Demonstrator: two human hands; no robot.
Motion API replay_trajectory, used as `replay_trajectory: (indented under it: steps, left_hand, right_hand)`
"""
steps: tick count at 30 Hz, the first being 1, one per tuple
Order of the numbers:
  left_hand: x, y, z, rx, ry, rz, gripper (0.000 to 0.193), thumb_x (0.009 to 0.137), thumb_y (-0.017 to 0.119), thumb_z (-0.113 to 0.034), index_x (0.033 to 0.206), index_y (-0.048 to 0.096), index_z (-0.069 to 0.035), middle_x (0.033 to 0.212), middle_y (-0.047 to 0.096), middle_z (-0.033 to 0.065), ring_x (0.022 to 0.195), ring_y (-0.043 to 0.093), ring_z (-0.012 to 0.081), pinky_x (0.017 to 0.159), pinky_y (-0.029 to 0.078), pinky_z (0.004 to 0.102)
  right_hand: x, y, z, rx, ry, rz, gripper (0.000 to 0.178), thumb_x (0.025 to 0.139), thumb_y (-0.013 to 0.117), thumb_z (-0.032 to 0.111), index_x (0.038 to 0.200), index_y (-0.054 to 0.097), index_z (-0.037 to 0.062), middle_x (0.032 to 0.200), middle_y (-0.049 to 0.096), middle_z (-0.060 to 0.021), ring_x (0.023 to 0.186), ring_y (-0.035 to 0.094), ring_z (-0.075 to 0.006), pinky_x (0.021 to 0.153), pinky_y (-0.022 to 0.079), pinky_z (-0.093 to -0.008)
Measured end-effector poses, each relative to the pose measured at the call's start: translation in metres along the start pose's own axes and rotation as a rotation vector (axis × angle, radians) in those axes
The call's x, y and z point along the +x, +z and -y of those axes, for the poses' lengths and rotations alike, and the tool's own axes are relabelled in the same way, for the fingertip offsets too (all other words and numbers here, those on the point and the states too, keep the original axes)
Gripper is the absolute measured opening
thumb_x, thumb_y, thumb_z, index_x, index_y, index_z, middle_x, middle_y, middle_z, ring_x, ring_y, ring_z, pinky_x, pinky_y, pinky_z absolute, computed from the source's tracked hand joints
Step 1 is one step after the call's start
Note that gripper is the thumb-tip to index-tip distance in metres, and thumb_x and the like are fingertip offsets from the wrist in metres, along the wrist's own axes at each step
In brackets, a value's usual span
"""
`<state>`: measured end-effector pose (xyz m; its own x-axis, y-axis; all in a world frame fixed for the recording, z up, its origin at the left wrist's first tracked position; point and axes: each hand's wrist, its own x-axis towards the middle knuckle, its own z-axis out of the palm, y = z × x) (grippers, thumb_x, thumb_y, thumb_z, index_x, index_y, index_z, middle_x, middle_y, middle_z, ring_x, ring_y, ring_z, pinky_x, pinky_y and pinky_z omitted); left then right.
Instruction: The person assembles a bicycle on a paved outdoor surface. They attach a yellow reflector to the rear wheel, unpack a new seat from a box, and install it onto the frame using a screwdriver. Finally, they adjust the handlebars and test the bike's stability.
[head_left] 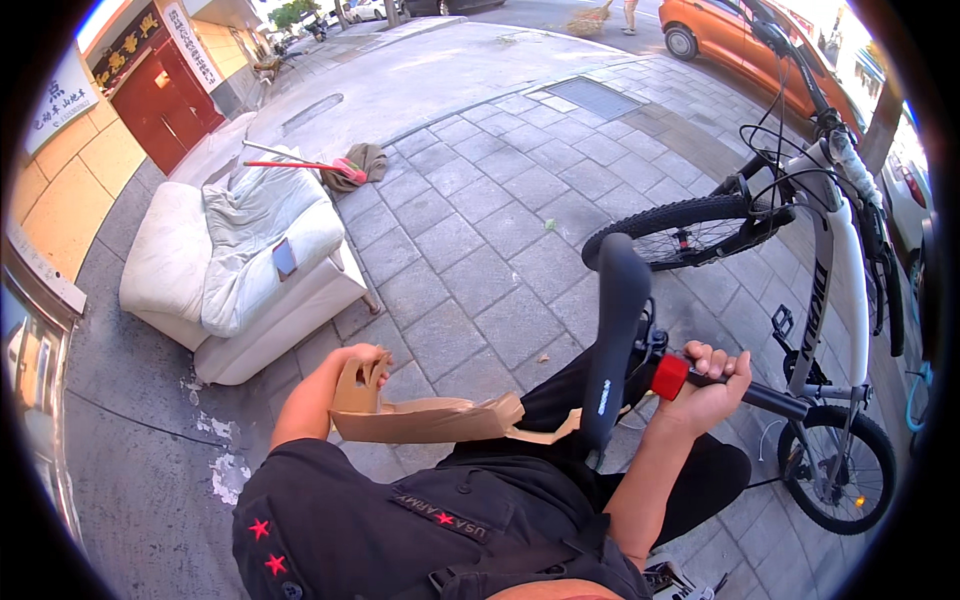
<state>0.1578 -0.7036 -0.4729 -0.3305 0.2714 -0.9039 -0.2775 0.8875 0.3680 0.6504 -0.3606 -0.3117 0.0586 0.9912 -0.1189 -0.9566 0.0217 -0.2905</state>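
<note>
My left hand (374, 364) is closed on one end of a long brown cardboard strip (440, 420), which has a cut-out near that hand. The strip stretches rightward across my lap, and its torn far end reaches the underside of a black bicycle saddle (612, 330). My right hand (712, 388) grips the black seat post (772, 401) just below the saddle, beside a red reflector or tail light (669, 377). The white and black bicycle (848, 290) fills the right side, its two knobbly-tyred wheels in view. Where the strip ends behind the saddle is hidden.
A worn white armchair (275, 325) stands at left with a phone (284, 258) on it. Red-and-silver poles (290, 163) and a grey-brown cloth (369, 162) lie at its far side. Grey paving (480, 250) spreads ahead; an orange car (725, 40) is parked beyond.
</note>
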Motion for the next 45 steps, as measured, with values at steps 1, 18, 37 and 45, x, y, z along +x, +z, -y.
replay_trajectory:
  steps: [1,18,37,45]
  left_hand:
    - [0.001,-0.007,0.034,-0.139,-0.11,-0.126,0.052,0.105,0.059,-0.034,0.149,0.051,-0.005,0.103,0.072,0.0126,0.081,0.074,0.0268,0.075,0.063,0.0488]
    - [0.009,-0.084,0.079,0.024,0.507,-0.73,0.03,0.103,0.069,-0.032,0.11,0.068,-0.004,0.075,0.059,0.0009,0.06,0.053,0.0085,0.049,0.041,0.0274]
    - [-0.222,0.386,-0.162,0.723,1.764,0.069,0.046,0.074,0.089,-0.018,0.114,0.07,-0.002,0.099,0.075,0.0108,0.081,0.072,0.0232,0.074,0.057,0.0335]
    - [-0.223,0.374,-0.226,0.94,1.377,0.545,0.047,0.077,0.087,-0.016,0.115,0.064,-0.001,0.1,0.07,0.0048,0.096,0.067,0.0136,0.089,0.054,0.0317]
  right_hand:
    - [0.004,0.0,0.0,0.011,-0.012,-0.116,0.037,0.105,0.059,0.026,0.075,0.042,0.0153,0.061,0.039,0.0006,0.057,0.043,-0.0156,0.07,0.046,-0.0371]
    - [0.007,-0.032,0.018,-0.145,0.229,0.044,0.031,0.098,0.066,0.022,0.075,0.047,0.0154,0.06,0.044,-0.0005,0.058,0.048,-0.0169,0.067,0.047,-0.0411]
    - [-0.059,-0.017,0.042,-0.454,0.075,0.07,0.03,0.1,0.075,0.025,0.077,0.062,0.0103,0.064,0.054,-0.0007,0.059,0.057,-0.0146,0.065,0.055,-0.0347]
    - [-0.055,-0.009,0.051,-0.522,0.133,0.138,0.03,0.097,0.074,0.022,0.075,0.061,0.0078,0.064,0.054,-0.0011,0.059,0.055,-0.0133,0.065,0.052,-0.0341]
